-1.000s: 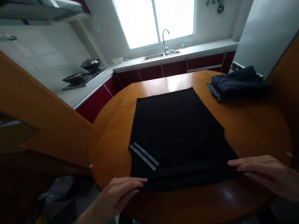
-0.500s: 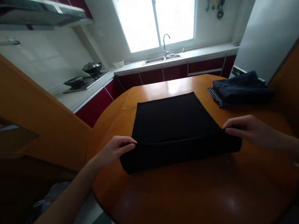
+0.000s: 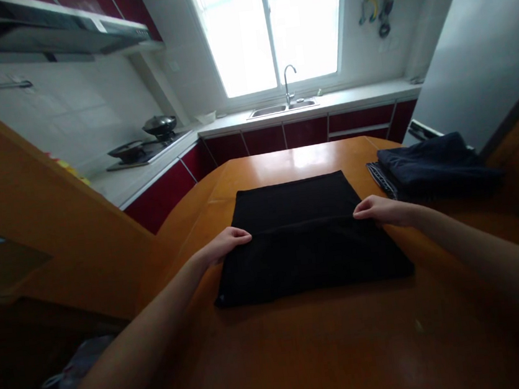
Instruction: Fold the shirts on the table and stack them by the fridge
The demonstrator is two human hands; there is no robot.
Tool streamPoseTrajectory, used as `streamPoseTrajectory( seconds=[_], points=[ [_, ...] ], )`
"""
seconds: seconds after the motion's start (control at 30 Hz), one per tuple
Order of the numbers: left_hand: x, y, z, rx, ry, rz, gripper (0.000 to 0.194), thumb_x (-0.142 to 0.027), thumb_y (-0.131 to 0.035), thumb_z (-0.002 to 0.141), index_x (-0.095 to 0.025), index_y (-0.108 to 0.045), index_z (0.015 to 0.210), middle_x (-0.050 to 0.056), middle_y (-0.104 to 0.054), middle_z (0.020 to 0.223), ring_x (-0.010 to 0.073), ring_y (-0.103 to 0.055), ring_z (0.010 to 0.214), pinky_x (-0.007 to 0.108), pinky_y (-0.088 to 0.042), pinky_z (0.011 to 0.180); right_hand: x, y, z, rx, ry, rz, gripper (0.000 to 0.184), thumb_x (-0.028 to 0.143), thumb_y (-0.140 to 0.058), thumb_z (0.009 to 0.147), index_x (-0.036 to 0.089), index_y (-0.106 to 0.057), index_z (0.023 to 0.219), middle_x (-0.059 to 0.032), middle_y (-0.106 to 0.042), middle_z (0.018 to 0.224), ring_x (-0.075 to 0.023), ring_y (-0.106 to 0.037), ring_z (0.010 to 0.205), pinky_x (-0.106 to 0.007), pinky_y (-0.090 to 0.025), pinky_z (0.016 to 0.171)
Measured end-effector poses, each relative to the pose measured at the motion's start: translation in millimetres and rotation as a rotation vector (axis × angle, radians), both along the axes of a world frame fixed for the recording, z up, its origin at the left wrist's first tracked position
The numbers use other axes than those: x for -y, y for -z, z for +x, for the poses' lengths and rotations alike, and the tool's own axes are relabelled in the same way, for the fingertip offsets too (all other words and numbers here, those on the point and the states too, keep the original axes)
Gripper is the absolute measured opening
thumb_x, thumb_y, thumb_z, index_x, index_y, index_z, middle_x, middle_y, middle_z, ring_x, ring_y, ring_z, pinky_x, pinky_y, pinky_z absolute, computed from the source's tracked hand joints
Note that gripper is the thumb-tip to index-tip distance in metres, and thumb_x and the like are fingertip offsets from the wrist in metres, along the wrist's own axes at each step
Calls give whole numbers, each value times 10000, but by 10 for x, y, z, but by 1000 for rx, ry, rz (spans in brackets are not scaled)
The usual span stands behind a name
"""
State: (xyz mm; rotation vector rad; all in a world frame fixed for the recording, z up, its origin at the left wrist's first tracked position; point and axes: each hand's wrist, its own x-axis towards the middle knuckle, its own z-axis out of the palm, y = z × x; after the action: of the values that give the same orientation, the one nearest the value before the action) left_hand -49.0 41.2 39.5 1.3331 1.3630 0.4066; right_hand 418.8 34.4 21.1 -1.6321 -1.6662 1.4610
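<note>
Tabletop [image 3: 314,344] bears black cloth [image 3: 308,257], far edge [image 3: 290,183] facing window [image 3: 241,34].

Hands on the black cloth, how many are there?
2: the left hand pinches the black cloth toward its left side, and the right hand pinches it toward its right. No others show.

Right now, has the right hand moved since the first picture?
Yes. Judged against the table's far edge, the right hand has moved forward, nearer that edge.
</note>
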Motion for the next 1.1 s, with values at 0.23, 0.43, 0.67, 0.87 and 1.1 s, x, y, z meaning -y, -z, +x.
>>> streamPoseTrajectory(
  seconds=[0.23,0.43,0.67,0.87,1.1],
  points=[
    [-206,-3,-9,-75,10,68,493,-579,-829,623,-158,-760,870,57,-749,829,197,-670,734,281,-509,676,-152,68,-11,30,52,45,377,467,-797,717,120,-730,851,-41,-644,733,-103,-528,595,-193,-417,459],
    [-355,-3,60,-352,129,322,451,-574,-743,649,-162,-778,828,58,-745,814,214,-644,763,292,-458,692,-232,73,-95,160,44,154,284,391,-715,764,115,-745,826,-20,-615,642,-101,-493,538,-210,-383,444],
    [-373,88,65,-411,150,456,381,-543,-696,685,-179,-758,781,62,-732,781,234,-642,768,309,-463,716,-269,102,-145,272,35,388,208,292,-650,761,118,-761,741,-40,-682,659,-139,-572,598,-246,-426,556],
    [-318,92,41,-356,72,498,423,-578,-688,704,-178,-748,827,58,-727,820,241,-640,811,313,-472,746,-274,61,-143,280,57,457,251,315,-626,784,117,-780,791,-53,-716,704,-184,-630,678,-266,-458,620],
    [-406,128,85,-558,144,612,279,-451,-662,771,-191,-759,804,88,-730,885,260,-663,856,329,-492,801,-392,152,-187,428,-8,453,179,226,-634,802,127,-782,795,-90,-762,819,-219,-693,789,-280,-481,724]
  ],
)
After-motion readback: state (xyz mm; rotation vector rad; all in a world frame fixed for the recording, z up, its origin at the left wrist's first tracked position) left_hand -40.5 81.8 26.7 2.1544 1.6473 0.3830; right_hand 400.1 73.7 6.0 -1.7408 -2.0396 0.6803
